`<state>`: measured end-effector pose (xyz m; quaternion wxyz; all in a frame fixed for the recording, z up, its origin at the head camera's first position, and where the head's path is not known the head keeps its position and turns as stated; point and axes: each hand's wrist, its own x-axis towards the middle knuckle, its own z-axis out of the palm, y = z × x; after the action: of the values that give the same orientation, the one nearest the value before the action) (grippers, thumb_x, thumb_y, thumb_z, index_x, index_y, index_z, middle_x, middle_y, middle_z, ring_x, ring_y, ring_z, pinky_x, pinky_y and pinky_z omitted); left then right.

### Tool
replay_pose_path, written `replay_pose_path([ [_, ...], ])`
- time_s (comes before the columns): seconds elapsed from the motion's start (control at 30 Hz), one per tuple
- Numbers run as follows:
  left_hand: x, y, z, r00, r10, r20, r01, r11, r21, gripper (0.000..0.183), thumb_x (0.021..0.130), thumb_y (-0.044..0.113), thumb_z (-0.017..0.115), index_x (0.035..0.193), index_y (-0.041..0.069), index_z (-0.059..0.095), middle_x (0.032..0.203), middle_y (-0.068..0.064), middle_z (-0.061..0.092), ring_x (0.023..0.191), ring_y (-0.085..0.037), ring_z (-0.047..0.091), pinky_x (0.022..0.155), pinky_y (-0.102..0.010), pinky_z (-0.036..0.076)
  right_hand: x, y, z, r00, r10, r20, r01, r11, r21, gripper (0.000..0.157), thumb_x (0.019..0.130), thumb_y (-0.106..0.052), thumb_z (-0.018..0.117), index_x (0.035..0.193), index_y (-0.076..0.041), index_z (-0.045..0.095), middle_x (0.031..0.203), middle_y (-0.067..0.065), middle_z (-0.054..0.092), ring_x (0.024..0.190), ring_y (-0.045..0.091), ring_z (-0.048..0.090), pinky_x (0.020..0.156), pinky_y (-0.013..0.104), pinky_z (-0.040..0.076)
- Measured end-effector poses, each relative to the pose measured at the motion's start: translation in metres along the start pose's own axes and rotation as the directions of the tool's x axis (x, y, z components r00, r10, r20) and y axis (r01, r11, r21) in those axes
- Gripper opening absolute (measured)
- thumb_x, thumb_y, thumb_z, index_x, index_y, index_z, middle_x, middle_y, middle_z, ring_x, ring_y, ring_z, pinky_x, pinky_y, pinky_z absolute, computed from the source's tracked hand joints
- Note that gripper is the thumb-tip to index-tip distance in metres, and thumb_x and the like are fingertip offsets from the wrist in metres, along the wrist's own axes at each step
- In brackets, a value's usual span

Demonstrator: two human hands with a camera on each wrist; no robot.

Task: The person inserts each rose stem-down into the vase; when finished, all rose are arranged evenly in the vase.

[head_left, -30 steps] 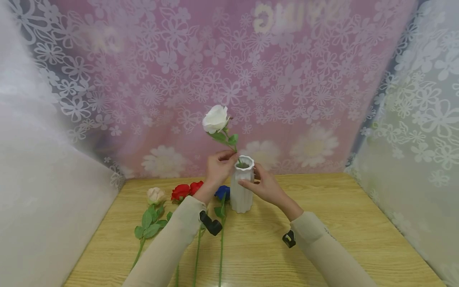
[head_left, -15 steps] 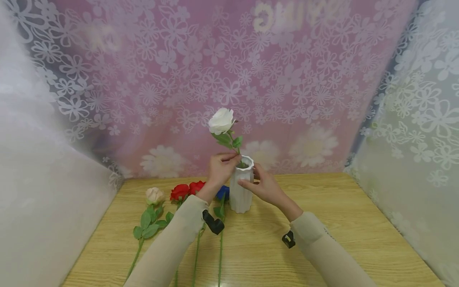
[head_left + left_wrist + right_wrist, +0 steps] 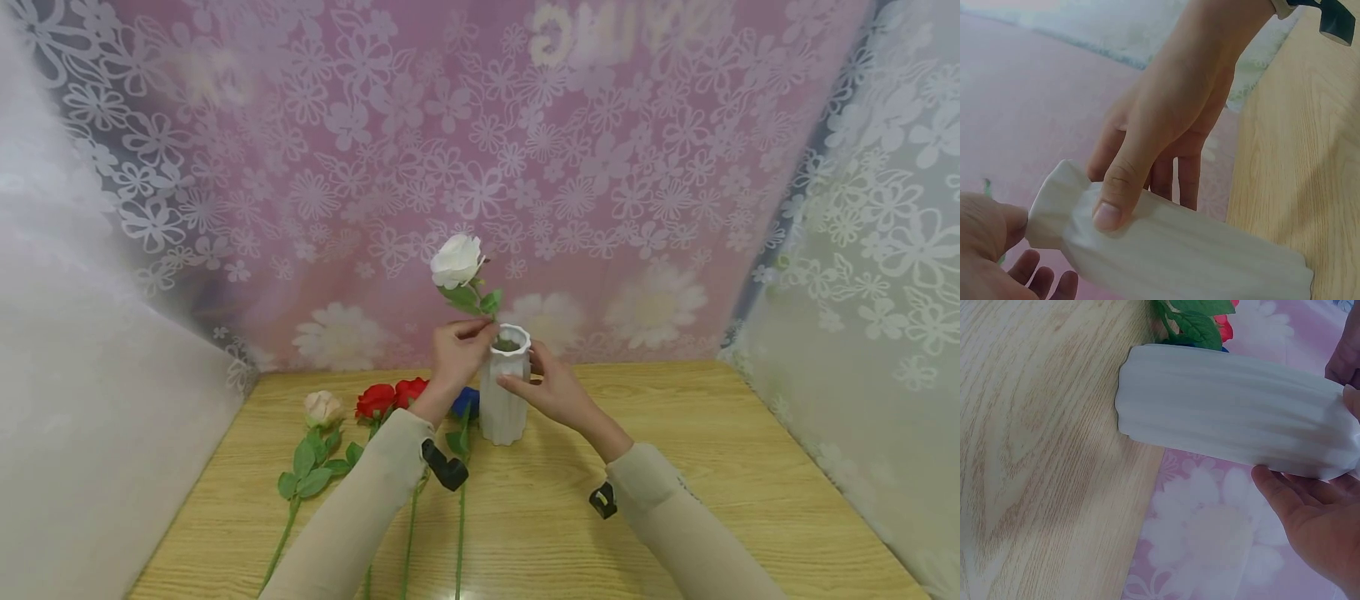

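A white rose (image 3: 457,262) with green leaves leans up over the scalloped mouth of a white fluted vase (image 3: 504,400). My left hand (image 3: 459,354) pinches its stem right at the rim, and the lower stem goes down into the vase. My right hand (image 3: 557,387) grips the vase's upper right side, thumb in front and fingers behind. The vase stands upright on the table. In the left wrist view the right thumb presses the vase wall (image 3: 1185,250), with the left hand (image 3: 988,244) by the rim. The right wrist view shows fingers of the right hand (image 3: 1310,519) along the vase.
Left of the vase, a cream rose (image 3: 324,409), two red roses (image 3: 375,402) and a blue rose (image 3: 466,403) lie on the wooden table (image 3: 675,467), stems towards me. A pink flower-patterned sheet (image 3: 570,208) hangs behind, with pale sheets at both sides.
The white rose has sunk slightly lower, swaying right and then a little back left with my left hand. My right hand stays on the vase.
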<state>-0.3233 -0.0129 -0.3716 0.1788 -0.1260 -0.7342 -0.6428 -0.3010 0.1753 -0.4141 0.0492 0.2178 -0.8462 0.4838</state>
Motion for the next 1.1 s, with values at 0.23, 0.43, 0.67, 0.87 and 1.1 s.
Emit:
replay_pose_path([
  [0.23, 0.0, -0.003, -0.004, 0.999, 0.029, 0.035, -0.031, 0.998, 0.052, 0.02, 0.099, 0.014, 0.072, 0.107, -0.002, 0.082, 0.109, -0.022, 0.079, 0.102, -0.037, 0.075, 0.074, -0.031, 0.064, -0.001, -0.002, 0.0, 1.0, 0.004, -0.003, -0.004, 1.0, -0.008, 0.078, 0.1, -0.038, 0.074, 0.165, -0.023, 0.032, 0.152, 0.018, 0.058, 0.132, 0.039, 0.065, 0.101, 0.054, 0.06],
  [0.43, 0.0, -0.003, -0.006, 0.993, 0.042, 0.107, -0.048, 0.997, 0.055, 0.019, 0.1, 0.012, 0.072, 0.109, 0.0, 0.082, 0.11, -0.021, 0.079, 0.095, -0.027, 0.074, 0.07, -0.02, 0.056, -0.001, -0.002, 0.0, 1.0, 0.018, 0.001, -0.018, 1.0, -0.004, 0.078, 0.1, -0.039, 0.074, 0.165, -0.024, 0.031, 0.152, 0.018, 0.058, 0.132, 0.039, 0.064, 0.101, 0.055, 0.06],
  [0.67, -0.003, -0.002, -0.012, 0.998, -0.016, 0.06, 0.013, 0.999, 0.045, 0.019, 0.099, 0.015, 0.074, 0.11, 0.001, 0.083, 0.099, -0.02, 0.081, 0.074, -0.009, 0.07, 0.062, -0.016, 0.055, -0.001, -0.002, 0.0, 1.0, 0.019, 0.0, -0.019, 1.0, -0.007, 0.078, 0.1, -0.04, 0.074, 0.165, -0.025, 0.031, 0.151, 0.017, 0.059, 0.132, 0.038, 0.065, 0.1, 0.055, 0.061],
  [0.87, -0.01, -0.004, -0.024, 0.991, -0.018, 0.136, 0.003, 0.994, 0.107, 0.023, 0.103, 0.021, 0.07, 0.112, 0.004, 0.083, 0.097, -0.019, 0.081, 0.074, -0.008, 0.067, 0.065, -0.021, 0.054, -0.001, 0.0, 0.001, 1.0, 0.006, 0.0, -0.006, 1.0, -0.005, 0.077, 0.101, -0.039, 0.073, 0.164, -0.023, 0.033, 0.15, 0.018, 0.06, 0.132, 0.039, 0.065, 0.1, 0.055, 0.061],
  [1.1, -0.021, -0.015, -0.056, 0.977, -0.056, 0.204, 0.02, 0.985, 0.173, 0.028, 0.103, 0.021, 0.07, 0.128, 0.008, 0.077, 0.119, -0.015, 0.078, 0.105, -0.027, 0.074, 0.09, -0.041, 0.063, -0.001, -0.001, 0.001, 1.0, 0.005, -0.006, -0.005, 1.0, -0.018, 0.078, 0.1, -0.037, 0.074, 0.164, -0.021, 0.033, 0.149, 0.019, 0.061, 0.129, 0.039, 0.066, 0.098, 0.055, 0.061],
])
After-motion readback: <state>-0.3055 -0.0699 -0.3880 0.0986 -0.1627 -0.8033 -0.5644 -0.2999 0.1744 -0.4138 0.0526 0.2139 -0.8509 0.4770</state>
